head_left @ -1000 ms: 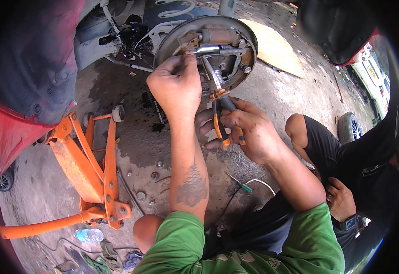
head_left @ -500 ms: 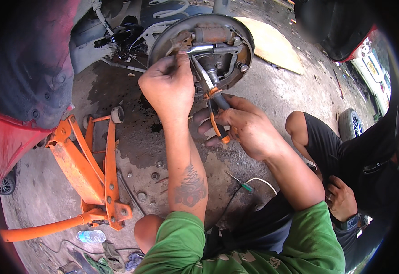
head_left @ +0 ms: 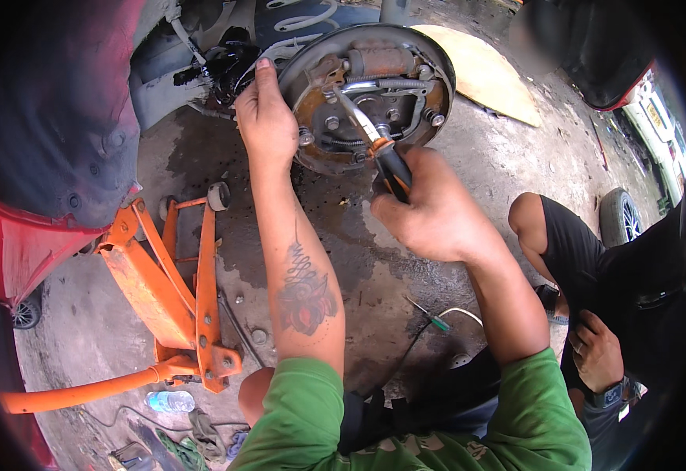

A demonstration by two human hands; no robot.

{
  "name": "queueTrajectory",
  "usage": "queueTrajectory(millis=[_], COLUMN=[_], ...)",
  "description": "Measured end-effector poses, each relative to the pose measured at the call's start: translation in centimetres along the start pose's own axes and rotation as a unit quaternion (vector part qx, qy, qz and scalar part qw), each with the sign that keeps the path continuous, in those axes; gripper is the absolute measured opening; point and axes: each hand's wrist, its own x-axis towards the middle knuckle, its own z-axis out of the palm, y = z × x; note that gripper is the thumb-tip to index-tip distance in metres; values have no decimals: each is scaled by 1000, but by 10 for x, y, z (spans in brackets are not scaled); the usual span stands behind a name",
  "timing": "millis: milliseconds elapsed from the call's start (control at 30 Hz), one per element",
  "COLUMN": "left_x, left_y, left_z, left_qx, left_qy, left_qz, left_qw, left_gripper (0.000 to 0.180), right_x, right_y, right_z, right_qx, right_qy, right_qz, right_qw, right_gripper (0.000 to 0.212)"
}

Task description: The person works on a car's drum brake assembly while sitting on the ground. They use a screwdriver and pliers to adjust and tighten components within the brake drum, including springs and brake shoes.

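Note:
A round, rusty drum brake assembly (head_left: 354,145) sits at the top middle, with springs, shoes and a cylinder on its backing plate (head_left: 443,59). At the plate's left edge is my left hand (head_left: 268,122), its thumb pointing up and its fingers curled round the rim, partly hidden. My right hand (head_left: 437,206) is closed round the black and orange handles of a pair of pliers (head_left: 366,125). The tips of the pliers reach the left end of the coil spring (head_left: 399,83) below the cylinder; whether they grip it I cannot make out.
An orange floor jack (head_left: 158,294) stands at the left beside the red car body (head_left: 25,243). On the ground lie a green-handled tool (head_left: 439,323), a bottle (head_left: 170,402) and rags (head_left: 205,436). Another person's hand (head_left: 596,353) rests at the right, near a wheel (head_left: 619,218).
My left hand has left the spring area and moved up and left to the plate's rim. My right hand has tightened round the pliers, whose tips stay near the spring. The view has shifted slightly.

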Motion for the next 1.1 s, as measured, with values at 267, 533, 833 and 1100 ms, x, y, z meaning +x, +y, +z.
queueTrajectory(millis=[267, 533, 833, 1100], left_x=[12, 0, -7, -20], left_y=[-3, 5, 68, 82], left_z=[0, -4, -21, -3], left_qx=[-8, 63, 249, 216], left_qy=[-73, -35, -160, -290], left_qz=[-62, -20, 45, -95], left_qw=[995, 997, 954, 928], left_gripper=[49, 41, 40, 41], right_x=[6, 3, -2, -2], right_y=[4, 1, 6, 9], right_z=[1, 5, -27, -43], right_qx=[-60, -55, -65, -77], right_qy=[11, 25, -42, -82], right_qz=[-54, -45, -42, -80], right_qw=[997, 997, 996, 990], right_gripper=[25, 31, 33, 27])
